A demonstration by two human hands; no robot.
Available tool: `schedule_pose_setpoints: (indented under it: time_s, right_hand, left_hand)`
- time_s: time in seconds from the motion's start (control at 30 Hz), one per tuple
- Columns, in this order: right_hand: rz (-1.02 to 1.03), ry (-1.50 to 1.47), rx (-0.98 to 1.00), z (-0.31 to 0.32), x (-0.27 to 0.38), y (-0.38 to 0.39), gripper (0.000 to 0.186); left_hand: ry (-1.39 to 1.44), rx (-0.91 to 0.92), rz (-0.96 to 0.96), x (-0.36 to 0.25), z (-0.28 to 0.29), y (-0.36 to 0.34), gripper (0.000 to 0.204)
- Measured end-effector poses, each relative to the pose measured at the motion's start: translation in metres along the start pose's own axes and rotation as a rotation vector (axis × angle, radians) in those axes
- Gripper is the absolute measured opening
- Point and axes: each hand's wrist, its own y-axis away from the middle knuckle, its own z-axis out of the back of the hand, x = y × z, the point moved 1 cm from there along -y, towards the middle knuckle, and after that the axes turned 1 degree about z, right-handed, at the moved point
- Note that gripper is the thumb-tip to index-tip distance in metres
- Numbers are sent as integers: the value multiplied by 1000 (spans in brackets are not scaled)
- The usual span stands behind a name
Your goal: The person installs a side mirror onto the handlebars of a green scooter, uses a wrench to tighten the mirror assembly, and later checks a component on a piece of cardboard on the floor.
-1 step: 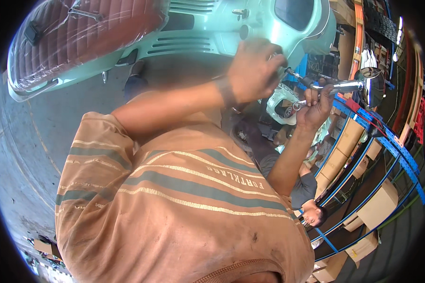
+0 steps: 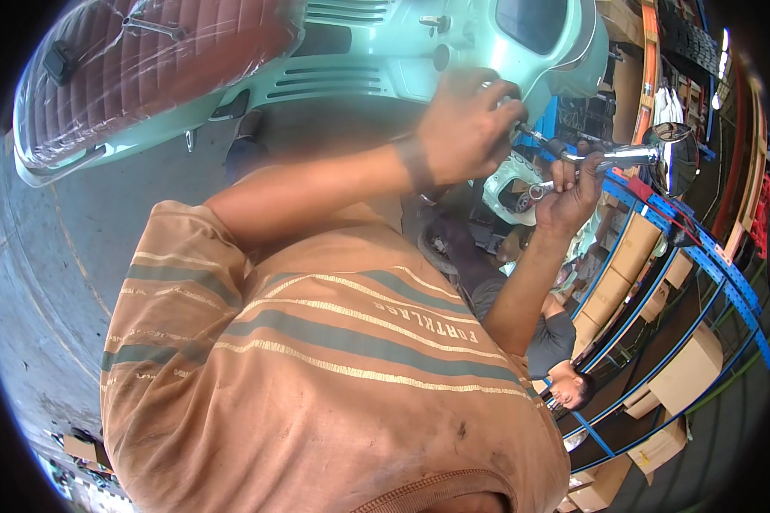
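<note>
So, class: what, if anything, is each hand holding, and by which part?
Right hand: a metal wrench, held behind its ring end. Left hand: curled; whether it holds anything cannot be told.

I'm viewing, from afar, a tan-brown shirt (image 2: 334, 427) that is showing grey-green stripes, ragged cream lines, pale lettering and dark stains; its left sleeve (image 2: 167, 316) is hanging loose, while a dark wristband (image 2: 413, 162) is circling the left wrist.

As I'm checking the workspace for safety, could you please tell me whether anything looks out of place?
A wrench lies loose on the plastic-covered seat, an odd spot for a metal tool; a small black object sits there too.
</note>
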Motion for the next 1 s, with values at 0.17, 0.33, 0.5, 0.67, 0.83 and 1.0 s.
schedule_pose_setpoints:
  time_s: [0.17,0.33,0.5,0.67,0.83,1.0]
  right_hand:
    - [-31,-66,-83,-2,-1,6,22]
    - [-116,-136,-119,-6,0,17,24]
    - [-212,-210,-166,7,-3,24,35]
    - [-89,-136,-215,7,-15,43,30]
    - [-167,-152,-163,44,-33,62,21]
    - [-240,-985,64,120,-48,61,33]
  left_hand:
    - [-141,152,-167,-8,-21,-20,41]
    - [-237,199,-230,-13,-33,-35,41]
    - [-218,240,-324,-16,-42,-38,41]
    - [-96,257,-295,-17,-47,-32,37]
    - [47,262,-290,-11,-54,-29,43]
    - [51,332,-284,-13,-51,-33,44]
